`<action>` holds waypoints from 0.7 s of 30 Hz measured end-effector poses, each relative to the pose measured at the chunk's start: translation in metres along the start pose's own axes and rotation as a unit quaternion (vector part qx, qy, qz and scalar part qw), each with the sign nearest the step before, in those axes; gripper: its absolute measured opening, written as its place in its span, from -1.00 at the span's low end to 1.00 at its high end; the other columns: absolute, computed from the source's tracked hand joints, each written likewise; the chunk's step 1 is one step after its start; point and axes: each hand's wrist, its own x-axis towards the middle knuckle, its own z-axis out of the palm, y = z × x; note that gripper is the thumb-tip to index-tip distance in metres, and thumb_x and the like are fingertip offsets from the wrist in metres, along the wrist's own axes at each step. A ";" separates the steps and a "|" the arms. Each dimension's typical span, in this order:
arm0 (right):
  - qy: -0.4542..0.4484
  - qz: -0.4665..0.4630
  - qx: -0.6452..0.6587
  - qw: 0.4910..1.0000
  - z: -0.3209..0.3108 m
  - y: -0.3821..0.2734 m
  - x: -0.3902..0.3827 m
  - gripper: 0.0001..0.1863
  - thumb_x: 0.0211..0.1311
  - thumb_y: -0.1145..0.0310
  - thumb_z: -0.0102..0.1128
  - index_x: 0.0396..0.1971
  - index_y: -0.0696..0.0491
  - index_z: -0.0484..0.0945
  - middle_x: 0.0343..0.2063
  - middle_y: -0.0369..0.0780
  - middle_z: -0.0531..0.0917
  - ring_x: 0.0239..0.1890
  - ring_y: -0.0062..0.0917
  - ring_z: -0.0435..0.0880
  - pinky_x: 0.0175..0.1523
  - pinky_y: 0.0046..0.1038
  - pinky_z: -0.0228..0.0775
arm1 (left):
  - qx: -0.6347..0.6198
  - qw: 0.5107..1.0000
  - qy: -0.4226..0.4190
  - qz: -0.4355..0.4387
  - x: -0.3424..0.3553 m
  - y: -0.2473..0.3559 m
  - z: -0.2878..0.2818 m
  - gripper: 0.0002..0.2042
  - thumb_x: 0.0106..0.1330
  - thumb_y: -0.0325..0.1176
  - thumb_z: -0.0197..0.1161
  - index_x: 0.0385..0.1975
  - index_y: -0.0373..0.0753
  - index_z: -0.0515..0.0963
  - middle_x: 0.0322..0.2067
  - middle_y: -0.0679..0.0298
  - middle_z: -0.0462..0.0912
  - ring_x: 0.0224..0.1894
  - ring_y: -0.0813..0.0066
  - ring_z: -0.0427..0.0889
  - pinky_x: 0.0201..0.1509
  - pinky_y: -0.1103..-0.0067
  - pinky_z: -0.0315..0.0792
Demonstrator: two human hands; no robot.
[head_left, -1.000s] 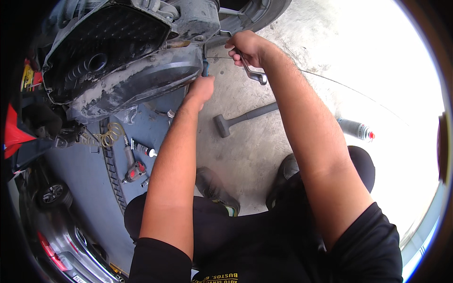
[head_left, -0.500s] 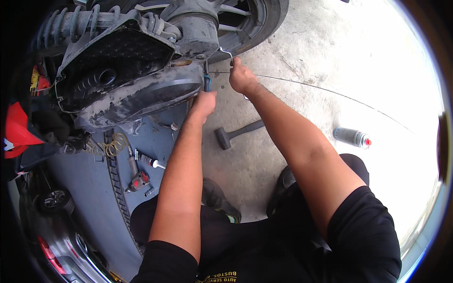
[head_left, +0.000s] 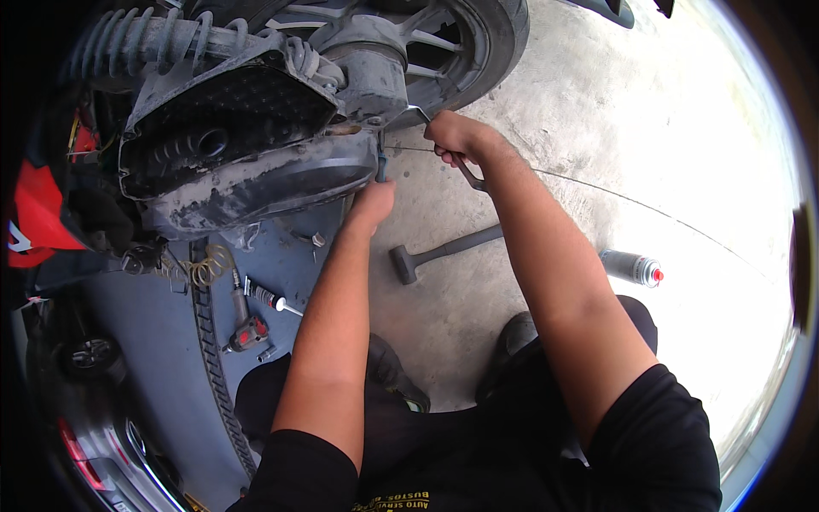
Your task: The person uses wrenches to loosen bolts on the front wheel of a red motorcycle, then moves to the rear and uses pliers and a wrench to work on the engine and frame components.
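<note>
My left hand [head_left: 373, 207] is closed around the handle of what looks like a screwdriver [head_left: 382, 166], blue and dark, its shaft pointing up at the rear end of the scooter's dirty drive casing [head_left: 290, 175]. To its right, my right hand [head_left: 461, 138] grips a bent metal bar [head_left: 472, 177]. The bar's thin upper end reaches the grey housing [head_left: 371, 90] beside the rear wheel [head_left: 499, 64]; its thicker lower end curves out below my fist. Where both tool tips meet the metal is too small to make out.
A mallet [head_left: 444, 249] lies on the concrete below my hands. At right is a spray can [head_left: 631, 266] with a red nozzle. On the blue floor at left lie an impact wrench [head_left: 247, 333], a sealant tube [head_left: 266, 294] and a coiled air hose [head_left: 209, 266].
The view has shifted slightly. My right hand has moved a little right and turned, and more of the bar's lower end shows. My left hand still holds the screwdriver-like tool by the casing.
</note>
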 end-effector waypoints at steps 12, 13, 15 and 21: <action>0.131 0.029 -0.108 0.985 0.006 0.002 -0.010 -0.64 0.15 0.45 -0.13 -0.10 0.29 0.46 -0.45 -0.03 0.69 -0.45 -0.29 0.73 -0.32 -0.33 0.57 | 0.048 0.997 -0.063 -0.026 0.001 0.004 -0.004 -0.51 0.44 -0.12 -0.16 0.06 -0.45 0.45 0.14 -0.10 0.46 0.19 0.04 0.43 0.24 0.36 0.26; 0.140 0.018 -0.095 0.985 0.015 0.001 -0.011 -0.62 0.16 0.44 -0.13 -0.05 0.27 0.44 -0.37 -0.01 0.69 -0.35 -0.27 0.73 -0.24 -0.31 0.57 | 0.040 0.996 -0.064 -0.045 0.001 0.001 -0.007 -0.51 0.44 -0.11 -0.17 0.07 -0.44 0.44 0.15 -0.11 0.45 0.21 0.05 0.41 0.26 0.36 0.24; 0.203 -0.031 -0.141 0.969 0.018 0.022 0.004 -0.57 0.21 0.40 -0.14 0.08 0.20 0.37 -0.15 0.05 0.64 -0.05 -0.17 0.65 0.03 -0.20 0.47 | 0.046 0.997 -0.054 -0.026 0.003 0.008 0.003 -0.52 0.42 -0.13 -0.14 0.04 -0.44 0.46 0.10 -0.11 0.49 0.16 0.05 0.45 0.20 0.33 0.30; 0.244 -0.115 -0.111 0.956 0.058 0.048 0.029 -0.51 0.25 0.33 -0.08 0.18 0.11 0.19 -0.15 0.15 0.59 -0.02 0.02 0.57 0.08 -0.08 0.36 | 0.025 0.998 -0.060 0.019 -0.011 0.017 -0.010 -0.75 0.30 -0.23 0.03 -0.30 -0.32 0.47 -0.38 0.19 0.50 -0.38 0.36 0.49 -0.36 0.44 0.36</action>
